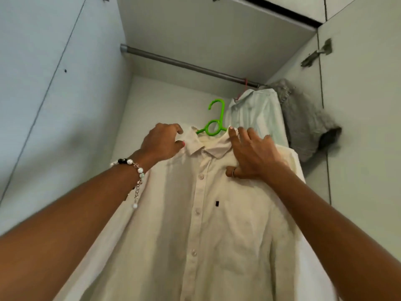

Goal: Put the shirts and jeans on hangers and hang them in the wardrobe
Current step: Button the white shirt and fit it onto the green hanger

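While the left hand [161,143] grips the white shirt [195,213] at one shoulder, the right hand [249,153] pinches its collar; between them the green hanger [214,118] rises, its hook below the rail [184,63].

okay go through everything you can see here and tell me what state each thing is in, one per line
White shirt: buttoned, on the green hanger, held up, not on the rail.
Green hanger: hook free, below the rail.
Rail: mostly bare.
Pale striped shirt: hung on the rail.
Grey garment: hung at the far right.
Left hand: grips the collar.
Right hand: grips the shoulder.
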Tool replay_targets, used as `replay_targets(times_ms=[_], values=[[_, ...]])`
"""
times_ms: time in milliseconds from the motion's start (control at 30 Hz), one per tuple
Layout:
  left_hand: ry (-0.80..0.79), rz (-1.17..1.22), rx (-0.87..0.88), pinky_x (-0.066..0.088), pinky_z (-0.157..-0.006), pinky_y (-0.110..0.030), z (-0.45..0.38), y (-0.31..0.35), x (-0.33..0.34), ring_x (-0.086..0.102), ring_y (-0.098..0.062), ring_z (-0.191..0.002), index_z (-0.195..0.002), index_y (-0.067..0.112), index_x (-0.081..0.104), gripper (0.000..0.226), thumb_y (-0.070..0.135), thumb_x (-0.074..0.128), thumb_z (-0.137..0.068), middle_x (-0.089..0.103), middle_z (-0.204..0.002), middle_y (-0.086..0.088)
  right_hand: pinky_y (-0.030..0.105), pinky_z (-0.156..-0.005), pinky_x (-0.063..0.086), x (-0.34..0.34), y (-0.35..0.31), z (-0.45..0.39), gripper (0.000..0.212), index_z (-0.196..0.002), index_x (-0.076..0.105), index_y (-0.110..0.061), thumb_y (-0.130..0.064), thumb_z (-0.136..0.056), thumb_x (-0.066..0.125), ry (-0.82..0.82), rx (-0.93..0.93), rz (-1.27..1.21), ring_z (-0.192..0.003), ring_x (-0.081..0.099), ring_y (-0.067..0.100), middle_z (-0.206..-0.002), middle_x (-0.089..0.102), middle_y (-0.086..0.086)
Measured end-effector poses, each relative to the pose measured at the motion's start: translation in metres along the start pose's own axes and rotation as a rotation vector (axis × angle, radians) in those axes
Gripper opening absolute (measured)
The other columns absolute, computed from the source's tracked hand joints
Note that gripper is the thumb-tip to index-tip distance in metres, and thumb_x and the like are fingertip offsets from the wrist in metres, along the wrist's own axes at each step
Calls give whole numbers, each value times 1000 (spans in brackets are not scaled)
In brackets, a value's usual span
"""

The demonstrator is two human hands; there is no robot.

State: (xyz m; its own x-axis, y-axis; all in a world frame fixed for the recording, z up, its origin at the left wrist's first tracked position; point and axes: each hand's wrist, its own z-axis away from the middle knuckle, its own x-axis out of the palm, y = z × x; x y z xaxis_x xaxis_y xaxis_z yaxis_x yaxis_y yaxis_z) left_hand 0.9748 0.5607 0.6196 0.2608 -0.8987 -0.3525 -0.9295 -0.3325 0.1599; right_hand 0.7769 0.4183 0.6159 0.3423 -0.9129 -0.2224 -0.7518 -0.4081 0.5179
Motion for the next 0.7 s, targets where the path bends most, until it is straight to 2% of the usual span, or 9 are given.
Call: replay_targets(times_ms=[167, 467, 700], values=[[-13, -156, 89, 44, -94, -37, -62, -8, 48, 52, -28, -116, -124, 19, 57, 41, 30, 65, -85, 60, -122, -9, 43, -77, 45, 51, 31, -81, 109, -145, 22, -7, -78, -68, 53, 52, 64, 45, -123, 39, 28, -139, 35, 9], [73, -209, 141, 47, -89, -35, -181, -15, 117, 53, -24, -110, -125, 20, 56, 38, 29, 62, -89, 55, -119, -5, 44, -82, 41, 117, 87, -226, 95, -136, 40, -9, -74, -70, 58, 194, 170, 214, -123, 42, 26, -134, 43, 6], [76, -192, 166, 45, -89, -32, -236, -30, 141, 50, -24, -114, -131, 20, 50, 41, 27, 59, -91, 51, -125, -6, 52, -98, 35, 147, 115, -306, 85, -136, 44, -14, -71, -75, 58, 100, 281, 212, -129, 38, 29, -138, 44, 7]])
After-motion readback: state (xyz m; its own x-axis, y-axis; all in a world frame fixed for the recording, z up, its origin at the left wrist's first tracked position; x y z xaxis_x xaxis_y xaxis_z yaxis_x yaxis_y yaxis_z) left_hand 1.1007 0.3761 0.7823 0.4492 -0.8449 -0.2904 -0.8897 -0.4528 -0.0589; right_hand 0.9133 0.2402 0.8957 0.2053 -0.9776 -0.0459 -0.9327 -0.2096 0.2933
